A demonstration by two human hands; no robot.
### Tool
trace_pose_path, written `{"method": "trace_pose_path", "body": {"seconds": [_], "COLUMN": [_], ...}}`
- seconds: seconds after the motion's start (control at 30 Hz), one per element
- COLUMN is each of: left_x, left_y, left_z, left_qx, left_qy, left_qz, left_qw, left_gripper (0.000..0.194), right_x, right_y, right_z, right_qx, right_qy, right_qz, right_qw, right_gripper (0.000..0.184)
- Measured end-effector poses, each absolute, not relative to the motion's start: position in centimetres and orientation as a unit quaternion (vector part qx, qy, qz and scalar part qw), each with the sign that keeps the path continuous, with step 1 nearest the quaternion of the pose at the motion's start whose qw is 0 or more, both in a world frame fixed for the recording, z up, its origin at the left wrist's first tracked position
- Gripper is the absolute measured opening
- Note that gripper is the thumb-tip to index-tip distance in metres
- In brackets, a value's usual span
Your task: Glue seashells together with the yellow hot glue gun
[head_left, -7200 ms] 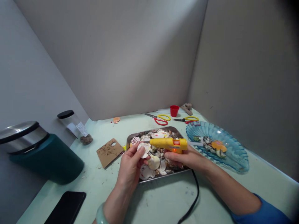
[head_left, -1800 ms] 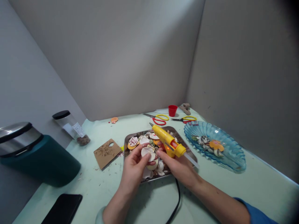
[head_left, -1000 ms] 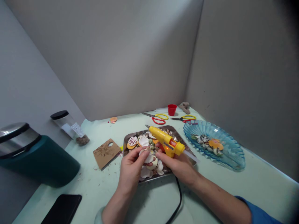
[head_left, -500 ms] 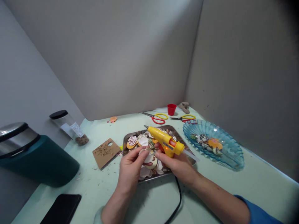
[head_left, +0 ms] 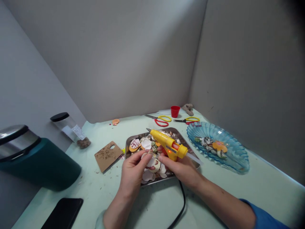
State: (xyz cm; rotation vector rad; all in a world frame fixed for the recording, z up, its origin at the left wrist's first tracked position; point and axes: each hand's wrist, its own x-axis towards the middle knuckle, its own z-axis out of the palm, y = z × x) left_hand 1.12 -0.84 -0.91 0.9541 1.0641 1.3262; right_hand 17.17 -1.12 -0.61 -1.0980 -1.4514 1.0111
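Note:
My right hand (head_left: 184, 170) is wrapped round a yellow glue gun (head_left: 164, 140), whose nozzle points up to the left and whose small red light is lit. A clear glue stick (head_left: 194, 158) juts out of its back end. Between thumb and fingers, my left hand (head_left: 133, 170) pinches a pale shell (head_left: 151, 162), partly covered by the fingertips. Both hands are close together above a metal tray (head_left: 157, 182) heaped with white, orange and speckled shells. The black cord (head_left: 183, 200) runs down from the gun toward the near edge.
To the right is a blue glass dish (head_left: 233, 156) with shells. Behind the tray are scissors (head_left: 162, 122), black-bladed snips (head_left: 183, 121) and a red cup (head_left: 175, 111). At left are a brown card (head_left: 107, 159), a tilted jar (head_left: 71, 128), a teal bottle (head_left: 43, 165) and a black phone-like slab (head_left: 63, 213).

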Motion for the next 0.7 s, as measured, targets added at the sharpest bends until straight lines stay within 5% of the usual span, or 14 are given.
{"method": "trace_pose_path", "body": {"seconds": [0.3,0.7], "left_x": [0.9,0.8], "left_y": [-0.7,-1.0], "left_z": [-0.3,0.2], "left_qx": [0.335,0.348], "left_qy": [0.428,0.399], "left_qz": [0.607,0.601], "left_qw": [0.580,0.599], "left_gripper": [0.044,0.040], "right_x": [18.1,19.3], "right_y": [0.0,0.5], "right_z": [-0.7,0.0], "right_qx": [-0.461,-0.502], "right_qy": [-0.613,-0.810], "right_qz": [0.447,0.161], "right_qw": [0.461,0.255], "right_gripper": [0.031,0.030]}}
